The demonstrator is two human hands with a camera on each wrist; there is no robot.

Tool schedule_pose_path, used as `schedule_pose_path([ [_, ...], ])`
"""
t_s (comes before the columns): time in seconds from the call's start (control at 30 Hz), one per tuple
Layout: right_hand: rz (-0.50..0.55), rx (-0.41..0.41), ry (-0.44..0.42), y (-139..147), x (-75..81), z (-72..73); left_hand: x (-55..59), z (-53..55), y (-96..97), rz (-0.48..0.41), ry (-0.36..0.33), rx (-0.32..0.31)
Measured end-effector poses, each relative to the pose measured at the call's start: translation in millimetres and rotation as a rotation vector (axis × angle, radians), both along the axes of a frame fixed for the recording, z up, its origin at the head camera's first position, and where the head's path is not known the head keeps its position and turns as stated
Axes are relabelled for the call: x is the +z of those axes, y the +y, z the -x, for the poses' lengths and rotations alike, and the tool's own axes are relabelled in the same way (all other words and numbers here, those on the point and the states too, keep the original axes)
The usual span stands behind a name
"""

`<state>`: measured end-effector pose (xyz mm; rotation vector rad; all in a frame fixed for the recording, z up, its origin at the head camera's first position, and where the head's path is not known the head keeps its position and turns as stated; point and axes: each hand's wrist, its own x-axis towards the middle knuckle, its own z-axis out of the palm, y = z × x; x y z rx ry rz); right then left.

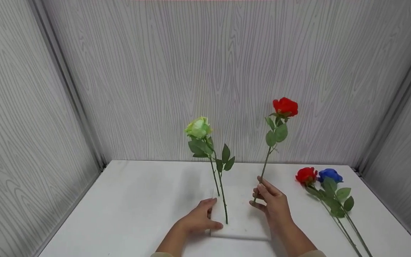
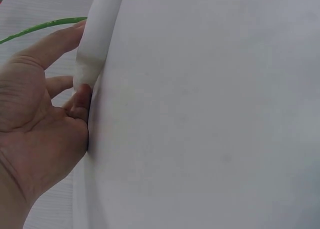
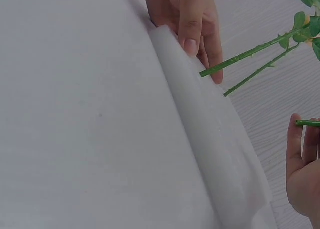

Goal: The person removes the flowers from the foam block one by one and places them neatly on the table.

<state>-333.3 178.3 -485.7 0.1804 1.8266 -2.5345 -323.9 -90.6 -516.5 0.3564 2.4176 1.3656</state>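
Note:
My right hand (image 1: 271, 201) pinches a red rose (image 1: 285, 107) low on its stem, holding it upright with a slight tilt to the right. In the right wrist view that hand (image 3: 305, 174) shows at the right edge, the cut stem end at its fingertips. My left hand (image 1: 200, 217) grips the left edge of a flat white block (image 1: 241, 232), thumb by the near corner. The left wrist view shows its fingers (image 2: 50, 49) against the block's side. Two stems stand in the block beside this hand, topped by a pale green rose (image 1: 198, 127); any second bloom is hidden.
Another red rose (image 1: 306, 175) and a blue rose (image 1: 330, 175) lie on the white table (image 1: 127, 214) to the right, stems toward me and crossing close together. Wood-patterned grey panels (image 1: 148, 78) enclose the table at the back and both sides.

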Motion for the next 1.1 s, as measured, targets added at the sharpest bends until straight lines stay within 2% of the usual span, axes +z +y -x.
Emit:
schedule_pose_path([
  [0.2,0.004,0.009,0.003,11.1,-6.6,-8.9,1.8,-1.4,0.0,-0.019,-0.005,0.003],
  [0.43,-0.099,0.004,-0.061,27.7,-11.1,-15.8,1.4,-1.6,0.5,-0.018,-0.009,0.005],
  [0.77,-0.148,-0.018,-0.098,42.9,-11.4,-22.3,0.5,-1.2,-0.4,-0.002,0.002,0.005],
  [1.1,-0.164,-0.005,-0.092,54.5,-10.4,-32.9,1.9,-1.7,1.1,0.014,0.015,0.003],
])
